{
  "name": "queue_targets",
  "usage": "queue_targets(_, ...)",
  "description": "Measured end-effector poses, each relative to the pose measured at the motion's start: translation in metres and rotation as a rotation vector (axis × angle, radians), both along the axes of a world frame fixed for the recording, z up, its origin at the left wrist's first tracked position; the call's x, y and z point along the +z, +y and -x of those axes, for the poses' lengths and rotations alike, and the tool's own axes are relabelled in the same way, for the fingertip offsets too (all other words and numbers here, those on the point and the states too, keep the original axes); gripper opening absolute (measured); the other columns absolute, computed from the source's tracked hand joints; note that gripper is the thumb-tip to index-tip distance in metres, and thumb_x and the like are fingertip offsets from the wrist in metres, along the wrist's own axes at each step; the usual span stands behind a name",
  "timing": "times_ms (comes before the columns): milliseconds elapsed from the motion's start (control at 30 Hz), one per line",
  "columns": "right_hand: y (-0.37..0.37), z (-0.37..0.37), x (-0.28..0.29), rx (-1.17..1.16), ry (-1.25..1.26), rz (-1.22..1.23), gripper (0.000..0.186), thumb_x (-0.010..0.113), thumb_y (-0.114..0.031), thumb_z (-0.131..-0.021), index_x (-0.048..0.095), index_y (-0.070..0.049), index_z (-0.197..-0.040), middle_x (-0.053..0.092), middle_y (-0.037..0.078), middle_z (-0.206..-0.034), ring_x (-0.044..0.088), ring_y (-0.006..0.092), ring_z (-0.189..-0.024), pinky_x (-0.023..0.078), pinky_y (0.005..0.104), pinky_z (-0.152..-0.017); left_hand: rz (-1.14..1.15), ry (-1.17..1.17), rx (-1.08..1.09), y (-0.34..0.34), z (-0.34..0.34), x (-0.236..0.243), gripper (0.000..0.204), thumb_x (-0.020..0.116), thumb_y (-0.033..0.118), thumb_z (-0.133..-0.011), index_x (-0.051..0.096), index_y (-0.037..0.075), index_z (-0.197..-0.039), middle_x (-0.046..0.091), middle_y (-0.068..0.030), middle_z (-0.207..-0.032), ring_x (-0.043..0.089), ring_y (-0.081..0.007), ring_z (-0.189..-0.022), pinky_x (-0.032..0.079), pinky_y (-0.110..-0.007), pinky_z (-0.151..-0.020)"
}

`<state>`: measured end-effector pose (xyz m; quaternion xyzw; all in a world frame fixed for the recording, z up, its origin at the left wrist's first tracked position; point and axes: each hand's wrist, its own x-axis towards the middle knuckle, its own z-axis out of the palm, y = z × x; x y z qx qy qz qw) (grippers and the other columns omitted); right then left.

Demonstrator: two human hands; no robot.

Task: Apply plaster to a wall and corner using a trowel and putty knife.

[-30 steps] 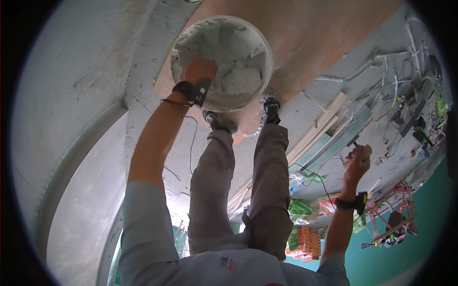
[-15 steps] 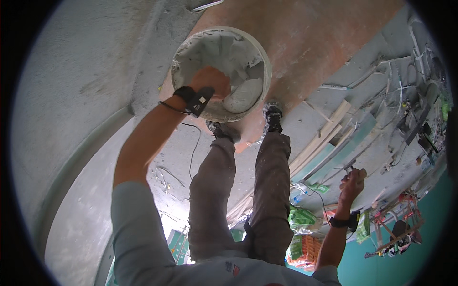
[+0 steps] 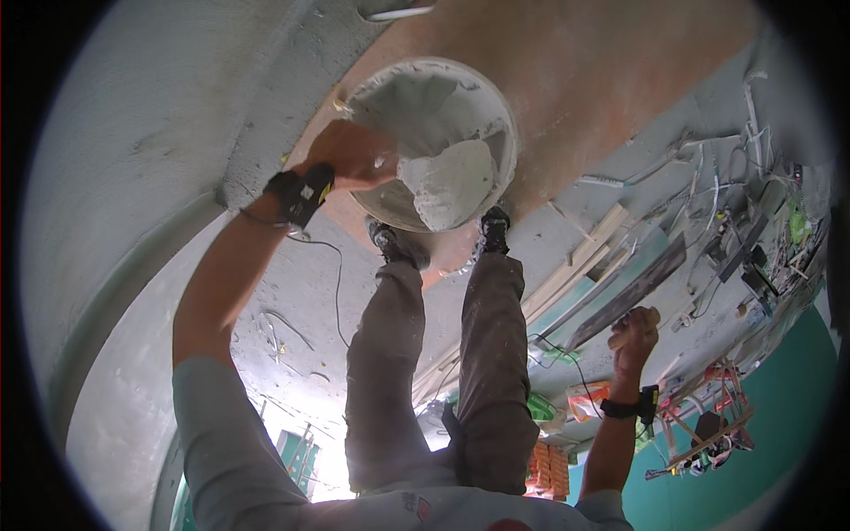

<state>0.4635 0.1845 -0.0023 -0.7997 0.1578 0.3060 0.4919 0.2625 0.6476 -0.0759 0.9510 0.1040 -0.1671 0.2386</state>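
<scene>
My left hand [image 3: 354, 155] is closed at the left inside of a round plaster-coated bucket [image 3: 434, 69], against a large pale lump of plaster [image 3: 447, 184]; what its fingers grip is hidden. The bucket stands on a reddish-brown board [image 3: 593, 62], just beyond my shoes. At the right, away from the bucket, my right hand [image 3: 634, 332] grips the wooden handle of a trowel with a long dark blade [image 3: 633, 281]. Both wrists carry black straps with small devices and cables.
A curved plastered ledge [image 3: 124, 296] runs along the left. Timber strips [image 3: 584, 248], loose conduit [image 3: 624, 181], tools and cables lie on the grey floor to the right. Orange stacked packs [image 3: 547, 465] and a cluttered wooden stand [image 3: 713, 425] are low in the view, near a teal surface.
My left hand has shifted toward the bucket's left side, and a big plaster lump now shows raised to its right. The trowel's blade has swung into broader view beside my right hand.
</scene>
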Motion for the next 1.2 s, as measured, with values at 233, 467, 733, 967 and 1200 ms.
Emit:
queue_targets(233, 0.033, 0.003, 0.033, 0.109, 0.106, -0.336, 0.009, 0.054, -0.008, -0.078, 0.047, -0.006, -0.083, 0.05, 0.002, -0.076, 0.052, 0.0094, -0.065, 0.046, 0.0233, -0.056, -0.055, -0.139, 0.157, -0.023, 0.022, 0.082, 0.024, 0.054, 0.032, -0.076, 0.057, 0.01, -0.069, 0.057, -0.0089, -0.057, 0.056, -0.0292, -0.051, 0.045, -0.039, -0.05)
queue_targets(467, 0.056, 0.015, 0.072, 0.06, 0.298, -0.617, 0.028, 0.052, -0.016, -0.08, 0.049, -0.002, -0.105, 0.057, 0.007, -0.095, 0.059, 0.0173, -0.084, 0.049, 0.0298, -0.071, 0.019, 0.07, 0.357, -0.057, 0.039, 0.155, 0.023, 0.051, 0.03, -0.084, 0.057, 0.007, -0.082, 0.059, -0.0132, -0.066, 0.059, -0.0312, -0.062, 0.045, -0.04, -0.056)
queue_targets(733, 0.112, 0.055, 0.154, -0.152, 0.708, -1.032, 0.038, 0.044, -0.03, -0.087, 0.045, -0.005, -0.116, 0.055, 0.011, -0.106, 0.057, 0.0246, -0.094, 0.049, 0.038, -0.08, 0.328, -0.198, 0.761, -0.146, 0.033, 0.265, 0.025, 0.041, 0.025, -0.089, 0.046, 0.004, -0.103, 0.059, -0.0167, -0.08, 0.058, -0.035, -0.078, 0.045, -0.04, -0.068)
queue_targets(967, 0.176, 0.081, 0.209, 0.202, 1.04, -1.589, 0.042, 0.043, -0.036, -0.088, 0.045, -0.006, -0.118, 0.055, 0.009, -0.106, 0.056, 0.0243, -0.096, 0.049, 0.0374, -0.08, 0.154, -0.751, 0.829, -0.194, 0.006, 0.355, 0.026, 0.044, 0.016, -0.088, 0.04, -0.001, -0.108, 0.05, -0.0153, -0.096, 0.053, -0.0247, -0.071, 0.044, -0.033, -0.062)
queue_targets(1200, 0.198, 0.089, 0.304, 0.458, 1.091, -1.54, 0.043, 0.043, -0.037, -0.088, 0.045, -0.007, -0.118, 0.055, 0.009, -0.106, 0.056, 0.0243, -0.096, 0.049, 0.0374, -0.08, -0.338, -0.921, 0.69, -0.193, 0.052, 0.438, 0.044, 0.057, 0.005, -0.077, 0.044, 0.007, -0.119, 0.051, -0.0156, -0.102, 0.056, -0.0339, -0.079, 0.049, -0.039, -0.061)
